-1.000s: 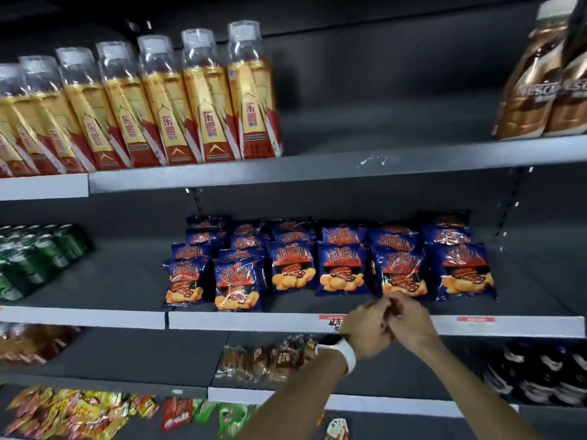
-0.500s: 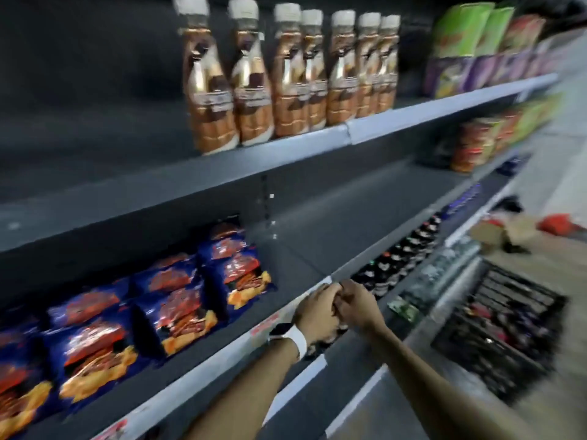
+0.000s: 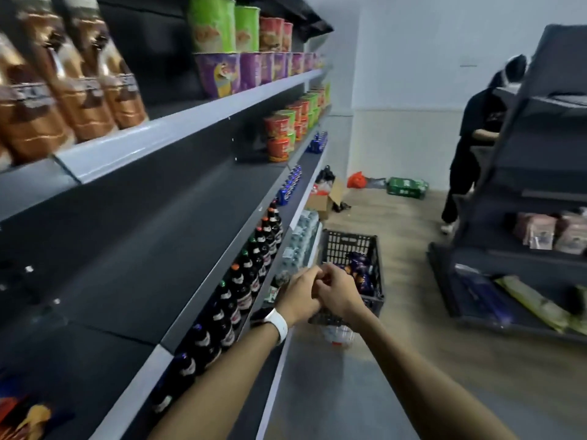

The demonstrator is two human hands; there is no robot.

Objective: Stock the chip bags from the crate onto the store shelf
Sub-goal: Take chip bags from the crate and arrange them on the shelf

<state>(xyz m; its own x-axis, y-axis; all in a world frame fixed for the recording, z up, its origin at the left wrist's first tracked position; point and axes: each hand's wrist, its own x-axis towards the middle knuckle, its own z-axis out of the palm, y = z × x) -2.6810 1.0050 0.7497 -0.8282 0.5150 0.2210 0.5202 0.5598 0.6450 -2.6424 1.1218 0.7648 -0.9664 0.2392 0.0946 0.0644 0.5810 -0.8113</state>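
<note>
Black plastic lattice crate (image 3: 349, 246) sits on the wooden floor just beside the foot of the grey metal store shelf (image 3: 197, 122), with shiny blue and purple chip bags (image 3: 357, 268) showing inside it. We judge ourselves between loads — no bag in hand, facing the crate for the next pick. Our left hand (image 3: 300, 295) and right hand (image 3: 338, 292) meet in front of us, fingers curled against each other, each grip narrow and holding nothing. Both forearms stretch forward, hands above the near rim. Next we must separate the hands, bend down and take hold of a bag — gently, since it crushes easily.
</note>
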